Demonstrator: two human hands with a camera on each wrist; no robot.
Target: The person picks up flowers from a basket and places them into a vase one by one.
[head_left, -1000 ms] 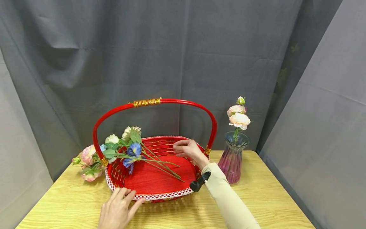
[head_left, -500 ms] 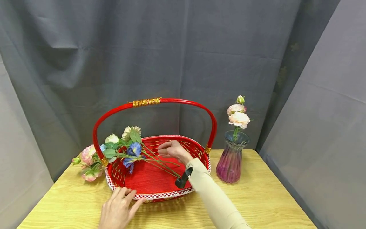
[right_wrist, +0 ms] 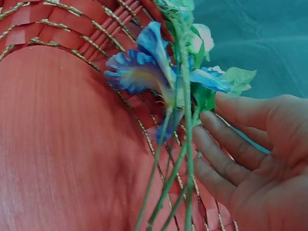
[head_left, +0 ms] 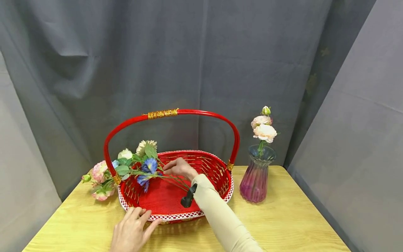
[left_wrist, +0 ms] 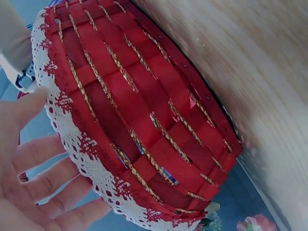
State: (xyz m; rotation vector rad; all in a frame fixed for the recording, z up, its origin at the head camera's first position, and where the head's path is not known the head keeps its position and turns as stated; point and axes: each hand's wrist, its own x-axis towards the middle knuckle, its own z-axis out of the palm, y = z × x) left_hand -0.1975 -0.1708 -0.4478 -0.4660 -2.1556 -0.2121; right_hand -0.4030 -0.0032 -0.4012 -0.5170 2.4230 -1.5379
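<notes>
A red woven basket (head_left: 176,201) with white lace trim and a tall red handle (head_left: 207,113) stands on the table. My left hand (head_left: 130,227) rests at its near rim; in the left wrist view the fairly straight fingers (left_wrist: 45,178) reach behind the lace. Artificial flowers lie across the basket's left side, their heads over the rim. Among them are blue irises (head_left: 148,171). My right hand (head_left: 179,168) is inside the basket beside the long green stems (right_wrist: 186,159). Its fingers extend to the stems without curling round them; whether they touch is unclear.
A glass vase (head_left: 255,178), clear blue above and purple below, stands right of the basket with pale pink flowers (head_left: 264,131). Pink flowers (head_left: 102,185) hang out over the basket's left end. A grey curtain (head_left: 252,70) closes off the back of the wooden table (head_left: 289,213).
My right hand has moved left inside the basket, from near its right end to the flower stems. The left hand stays at the near rim.
</notes>
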